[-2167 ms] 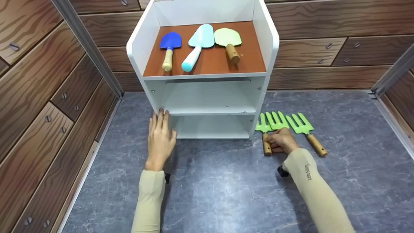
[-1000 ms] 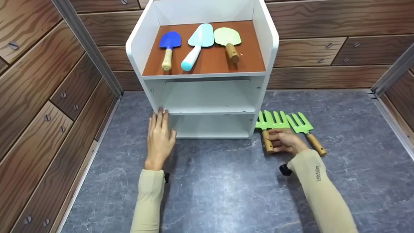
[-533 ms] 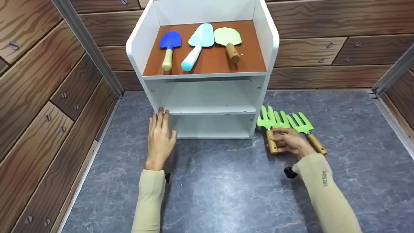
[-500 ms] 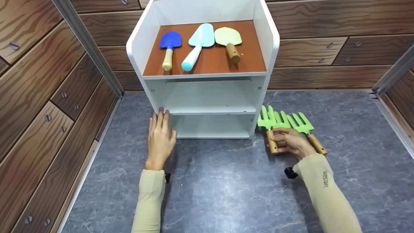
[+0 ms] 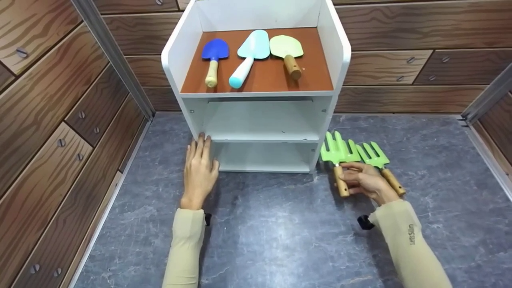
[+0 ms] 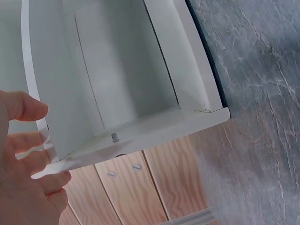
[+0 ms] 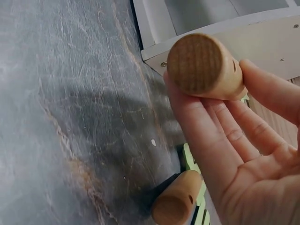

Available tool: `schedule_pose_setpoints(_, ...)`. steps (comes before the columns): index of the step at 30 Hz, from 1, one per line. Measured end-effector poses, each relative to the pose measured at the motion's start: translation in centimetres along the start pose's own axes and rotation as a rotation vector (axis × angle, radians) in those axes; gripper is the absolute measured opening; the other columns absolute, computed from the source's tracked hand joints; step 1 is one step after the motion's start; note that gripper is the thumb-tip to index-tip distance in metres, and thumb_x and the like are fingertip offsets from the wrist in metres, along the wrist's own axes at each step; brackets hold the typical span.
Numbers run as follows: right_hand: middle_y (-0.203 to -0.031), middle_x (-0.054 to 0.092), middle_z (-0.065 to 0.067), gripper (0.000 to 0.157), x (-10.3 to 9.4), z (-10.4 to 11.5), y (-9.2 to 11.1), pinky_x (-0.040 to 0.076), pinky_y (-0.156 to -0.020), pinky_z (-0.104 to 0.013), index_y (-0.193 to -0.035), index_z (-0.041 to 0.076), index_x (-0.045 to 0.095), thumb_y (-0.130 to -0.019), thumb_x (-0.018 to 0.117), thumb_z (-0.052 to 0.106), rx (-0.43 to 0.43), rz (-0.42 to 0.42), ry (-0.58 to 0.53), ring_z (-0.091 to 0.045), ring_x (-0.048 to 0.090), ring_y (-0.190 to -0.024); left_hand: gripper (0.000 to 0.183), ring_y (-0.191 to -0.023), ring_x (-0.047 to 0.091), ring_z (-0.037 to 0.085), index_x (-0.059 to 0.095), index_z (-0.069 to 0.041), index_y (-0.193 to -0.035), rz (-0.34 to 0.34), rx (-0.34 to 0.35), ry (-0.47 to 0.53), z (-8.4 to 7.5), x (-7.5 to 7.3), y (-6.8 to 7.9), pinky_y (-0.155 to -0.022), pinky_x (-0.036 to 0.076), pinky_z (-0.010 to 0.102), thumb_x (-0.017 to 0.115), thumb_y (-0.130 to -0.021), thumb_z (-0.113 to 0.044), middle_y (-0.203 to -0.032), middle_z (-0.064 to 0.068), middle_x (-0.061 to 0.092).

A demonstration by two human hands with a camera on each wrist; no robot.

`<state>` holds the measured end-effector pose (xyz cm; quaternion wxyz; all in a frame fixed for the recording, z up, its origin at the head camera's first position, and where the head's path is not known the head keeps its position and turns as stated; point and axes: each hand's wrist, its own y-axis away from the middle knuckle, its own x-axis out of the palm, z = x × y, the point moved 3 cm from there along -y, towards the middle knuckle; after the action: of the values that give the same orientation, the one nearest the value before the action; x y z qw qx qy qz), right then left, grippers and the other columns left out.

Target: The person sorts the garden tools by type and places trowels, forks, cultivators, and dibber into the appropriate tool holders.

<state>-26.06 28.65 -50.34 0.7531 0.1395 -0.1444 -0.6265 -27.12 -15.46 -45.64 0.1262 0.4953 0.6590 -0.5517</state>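
Pinches a green fork (image 5: 334, 155) by its wooden handle in the right hand (image 5: 370, 182), thumb set against one side and curled fingers (image 7: 206, 136) beneath. Has the fork's tines beyond the fingers, pointing toward the far edge of the worktop (image 5: 264, 240), just beside the near right corner of a white shelf (image 5: 257, 95). Holds the handle's end toward the near edge, raised off the worktop in the right wrist view.

Partly covers a second fork (image 5: 353, 155) with the held one and the right hand, handle hidden; cannot tell if touching. Has a third fork (image 5: 377, 161) flat on the worktop to the right of the same fingers, tines near the second fork's, handle slanting toward the near right corner.

Rests the left hand (image 5: 199, 172) against the left front edge of the shelf, fingers nearly straight and grasping nothing, well apart from all three forks.

Bears on the shelf's brown top, from left edge to right edge, a blue shovel (image 5: 215, 49), a light blue shovel (image 5: 255, 47) and a pale green shovel (image 5: 285, 47), all with handles toward the near edge. Meets wood-patterned panels (image 5: 420, 26) along the worktop's left, far and right edges.
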Motion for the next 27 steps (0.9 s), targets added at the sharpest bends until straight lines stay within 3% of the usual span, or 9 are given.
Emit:
schedule_pose_setpoints(12, -0.099, 0.071, 0.006, 0.071, -0.2, 0.0, 2.0, 0.062, -0.061, -0.031, -0.15, -0.017, 0.027, -0.095, 0.067, 0.001, -0.06, 0.011, 0.024, -0.016, 0.073, -0.082, 0.061, -0.137, 0.039, 0.053, 0.049, 0.01, -0.144, 0.005, -0.011, 0.002, 0.2, 0.0, 0.0, -0.12, 0.023, 0.056, 0.068, -0.087, -0.001, -0.151, 0.029, 0.044)
schedule_pose_setpoints(27, -0.099, 0.068, 0.005, 0.041, -0.9, -0.5, 4.1, 0.06, -0.064, -0.033, -0.134, 0.003, 0.058, -0.094, 0.067, 0.0, -0.089, 0.008, 0.059, -0.014, 0.069, -0.085, 0.063, -0.136, 0.039, 0.054, 0.048, 0.01, -0.145, 0.009, -0.01, 0.003, 0.1, 0.0, 0.1, -0.121, 0.022, 0.055, 0.068, -0.086, -0.001, -0.151, 0.029, 0.043)
